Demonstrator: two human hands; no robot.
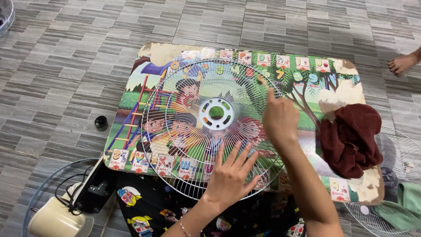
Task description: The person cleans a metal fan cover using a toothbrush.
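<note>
The white wire fan grille (210,127) lies flat on a small picture table (144,55). The left hand (230,175) presses on it with fingers spread wide, gripping nothing, likely to keep it still. The right hand (279,118) pinches a thin stick (262,81) against the wires. A dark red cloth (351,138) waits close by.

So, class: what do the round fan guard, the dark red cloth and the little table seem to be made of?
Fan guard: probably painted white metal wire, thin spokes and rings.
Dark red cloth: soft fabric, crumpled in folds.
Table: looks like board under a printed picture film, peeled at its corners.
</note>
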